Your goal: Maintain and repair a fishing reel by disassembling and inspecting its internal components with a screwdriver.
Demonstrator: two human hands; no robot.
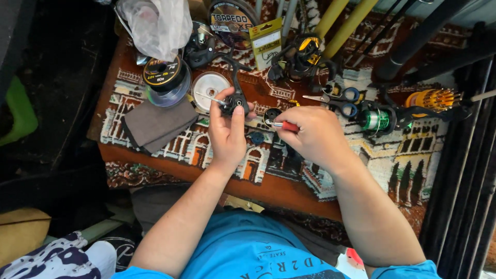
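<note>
My left hand [226, 133] holds a black fishing reel body [236, 98] upright above the patterned cloth, thumb and fingers wrapped around its lower part. A thin metal shaft sticks out of the reel to the left. My right hand [312, 135] grips a small red-handled screwdriver [283, 125], its tip pointing left toward the reel. A black round reel part [270, 114] lies on the cloth between the two hands.
A grey cloth [157, 124], line spools [166, 77], a white round lid [208, 88], blue-handled scissors [338, 101], a reel with green line [376, 120], an orange screwdriver set [433, 98], a plastic bag [157, 23] and yellow rods [343, 20] crowd the patterned tablecloth [413, 160].
</note>
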